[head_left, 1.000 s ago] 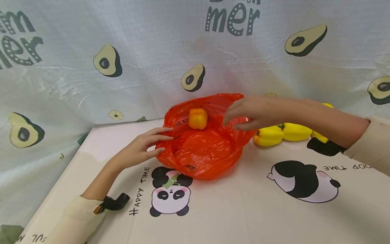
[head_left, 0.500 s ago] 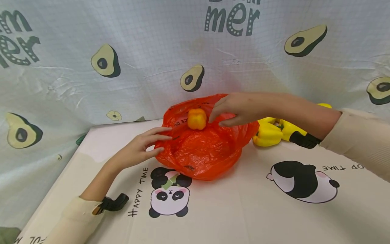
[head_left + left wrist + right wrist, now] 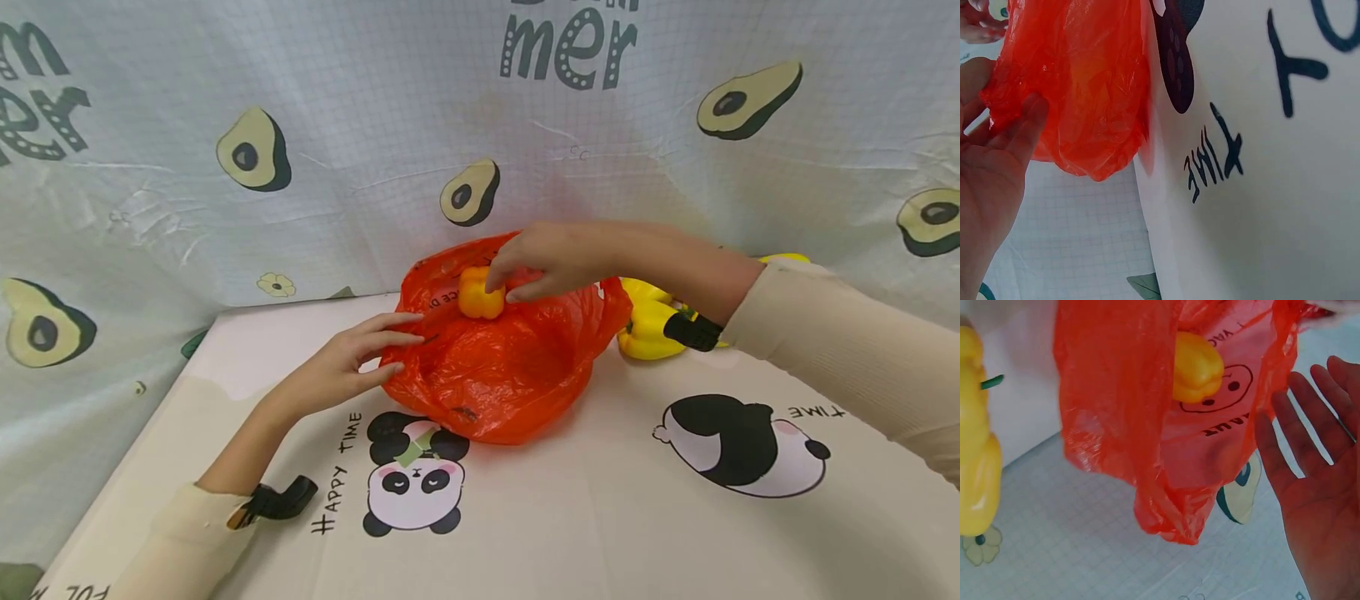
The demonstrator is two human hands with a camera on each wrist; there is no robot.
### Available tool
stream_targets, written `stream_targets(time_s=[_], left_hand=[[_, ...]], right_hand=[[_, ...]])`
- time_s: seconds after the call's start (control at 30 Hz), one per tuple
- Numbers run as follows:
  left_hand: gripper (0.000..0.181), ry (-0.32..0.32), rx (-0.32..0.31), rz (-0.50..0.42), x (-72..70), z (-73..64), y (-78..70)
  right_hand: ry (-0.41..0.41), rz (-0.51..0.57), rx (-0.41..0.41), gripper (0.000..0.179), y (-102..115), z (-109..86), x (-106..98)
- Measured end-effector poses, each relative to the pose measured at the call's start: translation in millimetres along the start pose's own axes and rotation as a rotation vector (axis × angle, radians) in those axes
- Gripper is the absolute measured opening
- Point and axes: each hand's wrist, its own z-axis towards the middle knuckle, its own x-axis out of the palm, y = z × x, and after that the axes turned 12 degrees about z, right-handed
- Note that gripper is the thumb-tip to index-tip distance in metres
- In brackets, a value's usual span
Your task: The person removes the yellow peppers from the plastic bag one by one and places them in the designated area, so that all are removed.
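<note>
A red plastic bag (image 3: 502,379) lies with its mouth spread wide. Inside it, against the far wall, sits an orange-yellow bell pepper (image 3: 476,293). My left hand (image 3: 348,360) holds the bag's left rim; in the left wrist view the thumb lies outside the red plastic (image 3: 1094,94) and other fingers are behind the edge. My right hand (image 3: 558,257) hovers over the bag's far side, its fingertips beside the pepper in the head view. Seen from the right wrist, that hand (image 3: 1319,456) has extended fingers and holds nothing; the pepper (image 3: 1199,367) is apart from it.
Several yellow bell peppers (image 3: 651,330) lie right of the bag, partly hidden by my right forearm and its black wrist device (image 3: 693,330). A cloth with avocado prints (image 3: 470,193) hangs behind the table (image 3: 585,517), which has panda prints.
My right hand has moved left across the bag, to beside the orange-yellow pepper. The left hand stays at the bag's rim, and the bag's right edge has shifted slightly.
</note>
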Motion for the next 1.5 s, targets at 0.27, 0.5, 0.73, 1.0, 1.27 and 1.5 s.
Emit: stream_targets(time_s=[0.27, 0.5, 0.73, 1.0, 1.27, 1.5], left_hand=[[0.038, -0.003, 0.019, 0.007, -1.3, 2.9, 0.8], [0.038, 0.008, 0.017, 0.008, -1.7, 4.4, 0.8], [0.038, 0.000, 0.008, 0.003, -2.0, 2.7, -0.2], [0.038, 0.000, 0.008, 0.005, -1.6, 2.9, -0.8], [0.037, -0.002, 0.001, 0.007, -0.7, 1.0, 0.9], [0.037, -0.001, 0.007, 0.008, -1.5, 0.6, 1.4]], right_hand=[[0.040, -0.011, 0.125, 0.032, -10.3, 21.4, -3.1], [0.134, 0.004, 0.271, 0.036, -14.7, 54.6, 0.5], [0.190, 0.027, 0.461, 0.052, -20.5, 85.6, 17.3], [0.110, 0.099, 0.546, 0.074, -58.3, 94.3, 52.8], [-0.023, 0.252, 0.422, 0.054, -77.4, 97.3, 66.2], [-0.130, 0.430, 0.396, 0.045, -95.2, 92.3, 73.1]])
